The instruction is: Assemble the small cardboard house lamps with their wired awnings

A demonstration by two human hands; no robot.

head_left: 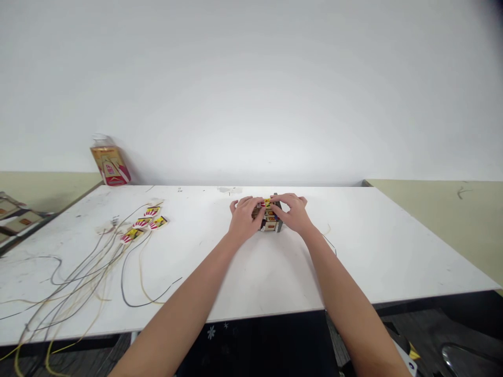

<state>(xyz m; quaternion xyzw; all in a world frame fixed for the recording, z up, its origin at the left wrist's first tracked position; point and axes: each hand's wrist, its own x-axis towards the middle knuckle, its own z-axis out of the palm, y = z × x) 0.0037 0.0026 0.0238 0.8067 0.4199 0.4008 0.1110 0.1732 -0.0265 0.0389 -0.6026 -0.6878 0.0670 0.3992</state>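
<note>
At the middle of the white table, a small beige-and-brown box [270, 225] with window-like orange marks stands between my hands, with a dark grey strip along its right side. On top of it is a small yellow, red and white card [268, 202]. My left hand [246, 215] is closed at the box's left side, its fingertips at the card's left edge. From the right, my right hand [293, 211] closes in, thumb and finger at the card's right edge. My fingers hide parts of both box and card.
Several similar cards [132, 235] with long grey and yellowish cords [94, 267] lie on the left of the white table [393, 246]. A bottle [111, 162] stands at the back left against the wall. Another beige-and-brown object [19, 221] shows at the left edge.
</note>
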